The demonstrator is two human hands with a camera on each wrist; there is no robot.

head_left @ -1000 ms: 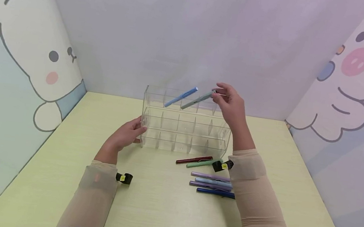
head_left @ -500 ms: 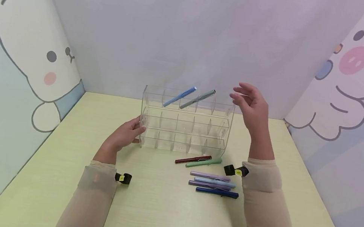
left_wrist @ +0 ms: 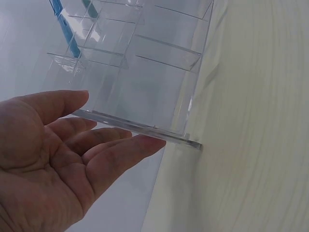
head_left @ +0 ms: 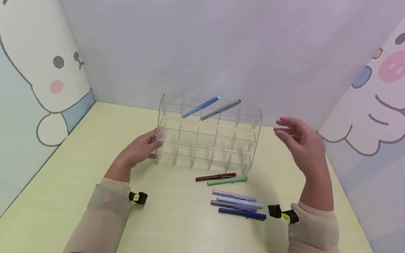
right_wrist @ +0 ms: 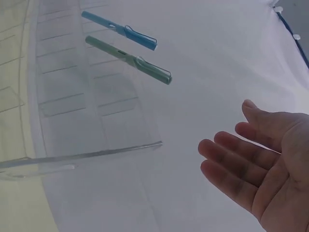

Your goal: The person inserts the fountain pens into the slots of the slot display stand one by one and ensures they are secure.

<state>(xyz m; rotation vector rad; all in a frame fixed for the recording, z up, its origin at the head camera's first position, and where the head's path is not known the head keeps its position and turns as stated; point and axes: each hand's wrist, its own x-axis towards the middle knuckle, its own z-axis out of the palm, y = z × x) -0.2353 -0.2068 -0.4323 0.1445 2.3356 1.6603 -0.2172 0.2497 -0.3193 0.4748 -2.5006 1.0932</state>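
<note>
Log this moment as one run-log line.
left hand: steadies clear acrylic organizer | right hand: open, empty, right of organizer | blue pen, grey-green pen: top row

Pale yellow-green wood-grain bench [head_left: 181,233]; plain white back wall [head_left: 213,39]; left wall [head_left: 13,57] with cartoon rabbit print; right wall [head_left: 398,104] with pink-cheeked cartoon figure; soft, even light, faint shadows.
</note>
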